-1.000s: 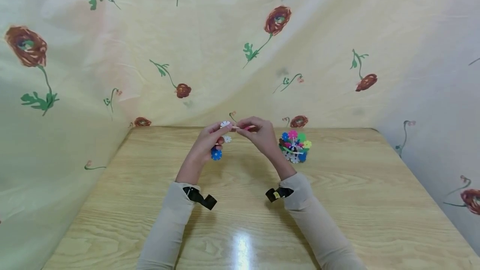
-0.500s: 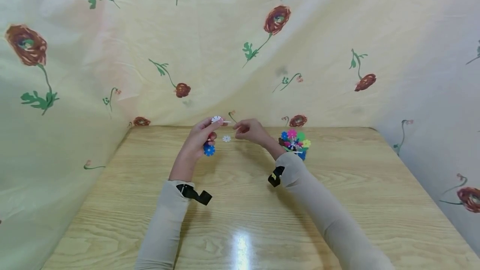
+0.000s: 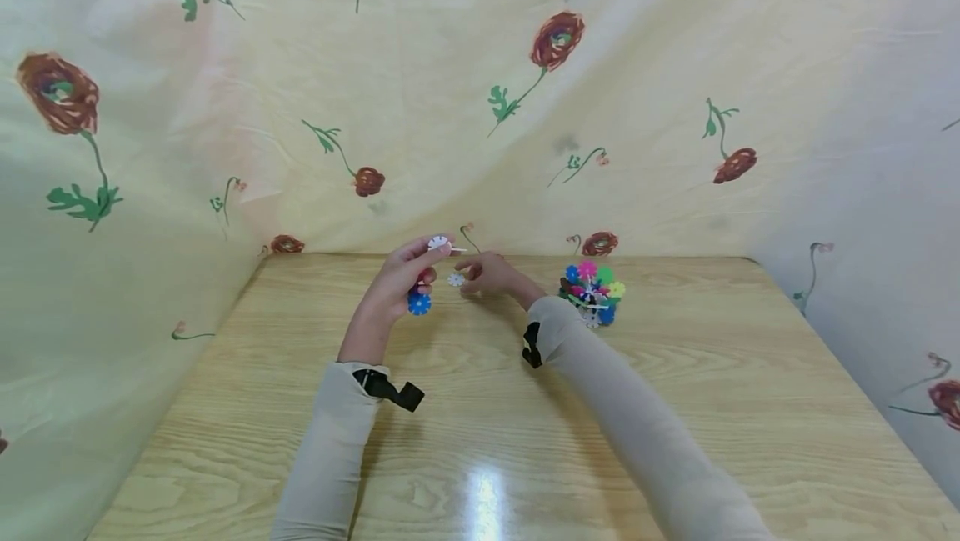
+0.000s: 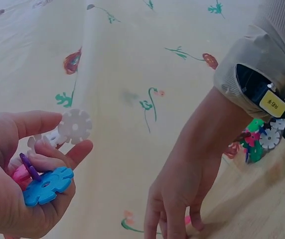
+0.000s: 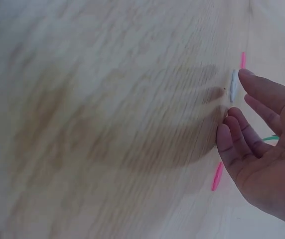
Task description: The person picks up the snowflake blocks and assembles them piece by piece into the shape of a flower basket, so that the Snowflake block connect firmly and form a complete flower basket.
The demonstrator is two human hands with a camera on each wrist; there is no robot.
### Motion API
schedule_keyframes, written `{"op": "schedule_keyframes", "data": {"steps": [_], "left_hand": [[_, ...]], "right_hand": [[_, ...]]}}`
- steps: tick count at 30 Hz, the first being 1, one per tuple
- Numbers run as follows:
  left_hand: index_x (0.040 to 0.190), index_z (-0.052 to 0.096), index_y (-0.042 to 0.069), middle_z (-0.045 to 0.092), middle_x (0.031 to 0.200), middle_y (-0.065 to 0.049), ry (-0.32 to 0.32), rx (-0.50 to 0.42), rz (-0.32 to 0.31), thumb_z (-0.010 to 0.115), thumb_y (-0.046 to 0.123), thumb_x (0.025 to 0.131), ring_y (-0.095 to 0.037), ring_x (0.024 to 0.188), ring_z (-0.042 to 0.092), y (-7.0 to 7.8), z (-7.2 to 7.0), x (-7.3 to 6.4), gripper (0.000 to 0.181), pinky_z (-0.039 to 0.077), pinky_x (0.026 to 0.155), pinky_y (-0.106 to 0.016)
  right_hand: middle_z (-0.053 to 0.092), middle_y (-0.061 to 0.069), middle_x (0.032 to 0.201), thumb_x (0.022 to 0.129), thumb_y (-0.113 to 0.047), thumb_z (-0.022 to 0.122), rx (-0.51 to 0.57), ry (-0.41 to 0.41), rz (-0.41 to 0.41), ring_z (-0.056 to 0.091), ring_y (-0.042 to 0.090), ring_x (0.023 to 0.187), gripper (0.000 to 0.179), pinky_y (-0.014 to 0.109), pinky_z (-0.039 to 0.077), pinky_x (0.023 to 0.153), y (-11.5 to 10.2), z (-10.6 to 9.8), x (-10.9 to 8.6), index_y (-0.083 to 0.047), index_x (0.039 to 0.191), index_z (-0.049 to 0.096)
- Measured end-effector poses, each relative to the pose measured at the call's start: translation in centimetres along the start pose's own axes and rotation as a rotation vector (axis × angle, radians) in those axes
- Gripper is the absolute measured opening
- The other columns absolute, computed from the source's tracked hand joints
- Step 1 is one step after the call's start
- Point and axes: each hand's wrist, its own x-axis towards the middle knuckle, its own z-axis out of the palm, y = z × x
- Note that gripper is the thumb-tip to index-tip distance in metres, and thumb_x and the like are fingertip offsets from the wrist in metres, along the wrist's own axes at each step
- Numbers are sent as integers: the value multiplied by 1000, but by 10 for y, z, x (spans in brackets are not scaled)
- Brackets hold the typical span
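Observation:
My left hand (image 3: 390, 283) holds a small cluster of notched plastic discs. A white disc (image 4: 75, 126) is pinched between thumb and finger, with another white piece edge-on beside it. Lower in the palm sit a blue disc (image 4: 48, 186), a purple disc (image 4: 30, 167) seen edge-on and a pink disc (image 4: 21, 177) partly covered by fingers. My right hand (image 3: 491, 274) reaches low over the table, thumb and fingers apart, fingertips right at a loose white disc (image 3: 456, 280). In the right wrist view that white disc appears edge-on, with pink discs (image 5: 217, 177) lying near the hand.
A colourful built cluster of notched discs (image 3: 590, 293) stands on the wooden table (image 3: 480, 408) to the right of the right hand. Behind the table's back edge hangs a flower-printed cloth (image 3: 442, 91), which also covers both sides.
The right hand was at the left hand's discs with a pink edge between its fingers. It has drawn away and lowered to the loose white disc. The left hand has shifted slightly left, still holding its cluster.

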Motion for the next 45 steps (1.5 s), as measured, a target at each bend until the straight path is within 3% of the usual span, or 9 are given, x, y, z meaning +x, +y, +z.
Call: {"op": "schedule_keyframes", "data": {"steps": [6,13,18,23,28,31,35,40,45], "left_hand": [[138,61,10,61,94,8,-7,8,4,63,24,103,-5,57,40,-1,0,-1,38,33,49,-15],[140,60,11,62,99,7,-3,6,13,63,25,102,-5,57,40,-1,-3,-3,41,33,49,-15],[140,60,12,61,101,6,7,14,22,63,26,103,-5,57,40,0,-4,-4,40,33,49,-15],[138,61,12,57,99,6,10,12,29,63,26,103,-4,57,40,0,-4,-5,38,33,49,-14],[140,60,10,63,106,4,6,3,36,62,26,103,-3,56,39,-3,-3,-5,40,33,48,-14],[142,57,8,69,108,5,5,-4,42,61,26,104,-2,55,39,-5,-3,-4,43,32,47,-13],[146,54,7,71,107,7,5,-6,50,60,27,104,-2,53,38,-7,-2,-3,46,31,46,-13],[145,55,8,72,107,7,10,-8,53,60,28,104,-2,54,39,-8,-1,-4,46,31,46,-13],[136,62,13,73,105,7,14,-21,52,61,27,103,-3,54,37,-9,1,-4,36,31,46,-13]], "right_hand": [[67,14,112,92,-14,74,-38,-27,-42,58,22,93,46,32,52,82,5,2,8,-9,137,64],[68,16,112,94,-14,74,-49,-5,-42,55,20,90,41,27,49,78,5,5,10,-6,134,66],[68,13,105,93,-11,75,-55,23,-71,51,17,85,29,23,43,71,5,7,8,-5,121,74],[64,9,96,87,-6,79,-36,7,-106,52,18,87,23,24,43,74,3,6,3,-1,109,75],[61,6,89,80,4,80,53,-23,-89,55,16,83,24,22,46,71,2,4,-6,2,102,69],[64,8,88,80,7,77,105,8,-94,57,13,78,22,21,48,66,3,1,-16,5,100,69],[70,12,89,86,3,74,194,94,-92,60,12,72,18,27,53,63,7,-3,-30,6,104,72],[73,12,94,94,-6,71,339,187,-84,66,19,79,22,43,60,76,4,-14,-54,3,114,73],[72,4,93,96,-12,71,535,302,-110,67,16,81,25,33,60,75,-9,-21,-73,2,117,72]]}}
